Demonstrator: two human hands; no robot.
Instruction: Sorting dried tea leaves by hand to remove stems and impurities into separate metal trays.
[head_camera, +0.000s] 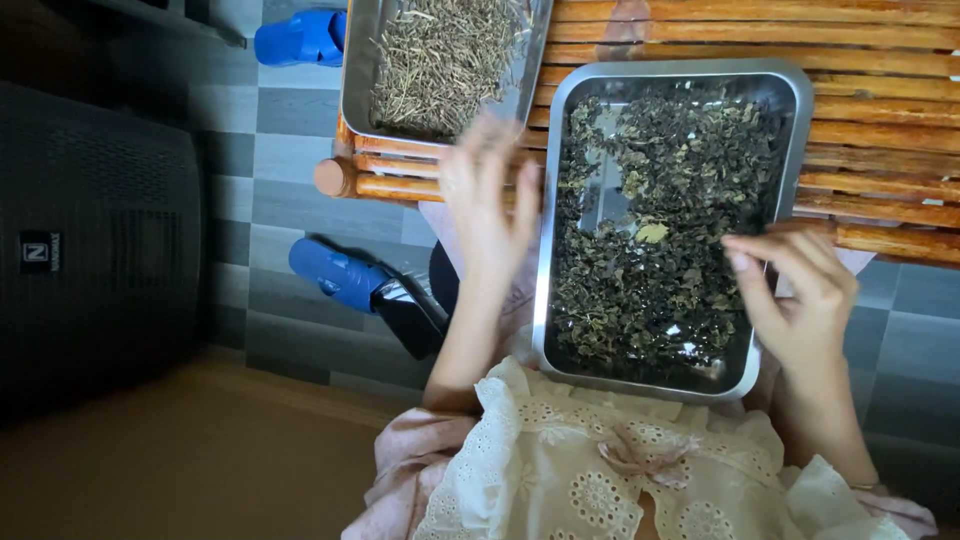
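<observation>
- The left hand (487, 205) hovers flat and spread, fingers fanned wide and holding nothing, just beside the left rim of the near metal tray (546, 250); it is blurred, so whether it touches the rim I cannot tell.
- The right hand (800, 290) sits at the tray's right edge, thumb and forefinger drawn narrowly together in a pinch over the leaves; whether a leaf sits between the fingertips I cannot tell.
- The near tray is rectangular, shiny steel, and holds dark dried leaves (650, 260) spread unevenly (bare metal shows through near the upper left), with one paler yellowish leaf (652, 232) near the middle.
- That tray rests partly on the slatted wooden desk (880, 130) and reaches off its edge toward the person's lap.
- A second metal tray (358, 80) lies further up on the desk, just beside the first, filled with pale dried stems (440, 60).
- On the grey tiled floor (290, 190) lie two blue slippers (335, 272), well apart.
- A dark ribbed appliance (95, 240) stands at the left.
- A cream lace garment (600, 470) fills the lower edge.
</observation>
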